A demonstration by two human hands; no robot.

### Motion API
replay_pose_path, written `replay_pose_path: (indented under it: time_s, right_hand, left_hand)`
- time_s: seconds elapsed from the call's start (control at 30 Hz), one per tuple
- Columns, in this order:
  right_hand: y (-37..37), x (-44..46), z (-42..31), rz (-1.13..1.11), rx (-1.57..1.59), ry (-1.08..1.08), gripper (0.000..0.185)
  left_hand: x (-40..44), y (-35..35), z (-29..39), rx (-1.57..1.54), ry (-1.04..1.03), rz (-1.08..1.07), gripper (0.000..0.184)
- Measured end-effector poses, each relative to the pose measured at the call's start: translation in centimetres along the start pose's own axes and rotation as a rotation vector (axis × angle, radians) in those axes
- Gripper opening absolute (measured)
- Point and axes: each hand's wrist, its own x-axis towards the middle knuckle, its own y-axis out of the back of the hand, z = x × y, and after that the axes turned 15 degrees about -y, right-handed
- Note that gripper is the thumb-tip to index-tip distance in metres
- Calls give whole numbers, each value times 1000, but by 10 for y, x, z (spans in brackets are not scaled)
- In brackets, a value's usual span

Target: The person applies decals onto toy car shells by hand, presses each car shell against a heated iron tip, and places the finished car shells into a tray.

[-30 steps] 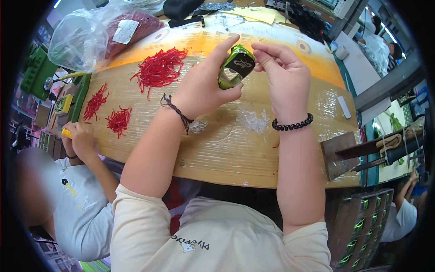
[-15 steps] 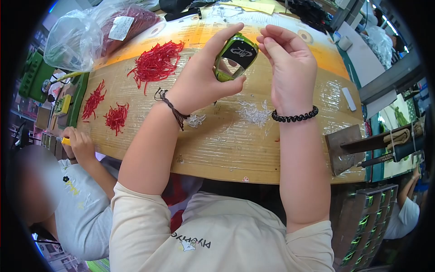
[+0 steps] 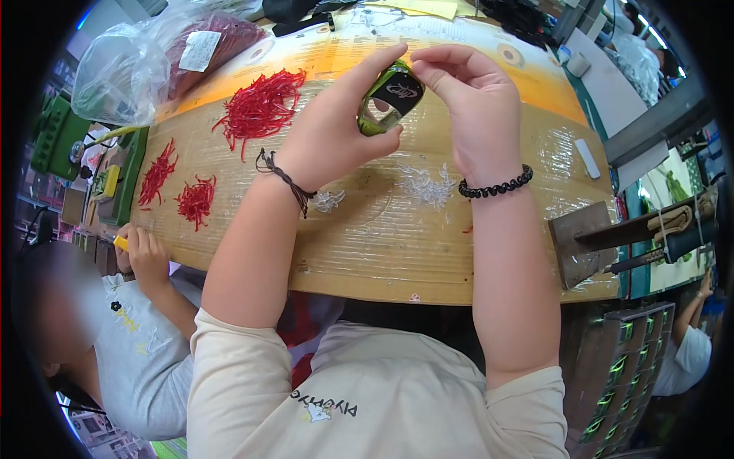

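1. Left hand (image 3: 325,134): grasps the green-and-black frame (image 3: 401,86) between the thumb, at its lower edge, and the fingers behind and above it.
2. Frame: located in front of the person, raised above the work surface (image 3: 367,264) and tilted. A black panel with a pale logo faces the camera; an opening lies below the panel.
3. Right hand (image 3: 483,103): thumb and index finger are bent toward each other at the frame's upper right edge. Whether they pinch that edge, hold a small piece or only touch cannot be told.
4. Red strips: the large red pile (image 3: 264,105) lies left of the left hand. Two smaller red piles, one at far left (image 3: 158,176) and one nearer the person (image 3: 197,201), lie beyond it to the left.
5. White strips: the larger white pile (image 3: 425,185) lies below the hands, beside the right wrist; the small white clump (image 3: 329,200) lies beside the left wrist.
6. Left rear: the clear plastic bag (image 3: 122,73) rests next to a labelled bag of dark red material (image 3: 218,50).
7. Right side: the metal plate (image 3: 582,243) stands near the right forearm.
8. Co-worker's hand (image 3: 147,254): positioned at the left table edge, beside a yellow object (image 3: 121,242).
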Motion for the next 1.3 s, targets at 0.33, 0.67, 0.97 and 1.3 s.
replay_pose_path:
  time_s: [0.33,0.67,0.97,1.3]
  right_hand:
    - [-2,-2,0,-17,-22,-57,8]
    - [3,9,11,6,-216,146,9]
    - [-20,44,48,206,-376,439,18]
    - [-2,23,26,103,-501,284,18]
  left_hand:
    - [-1,0,-1,158,53,-38,78]
    - [-2,4,4,34,70,-50,77]
    - [-20,14,-42,8,209,-92,62]
    - [-8,-1,-47,116,-45,-89,63]
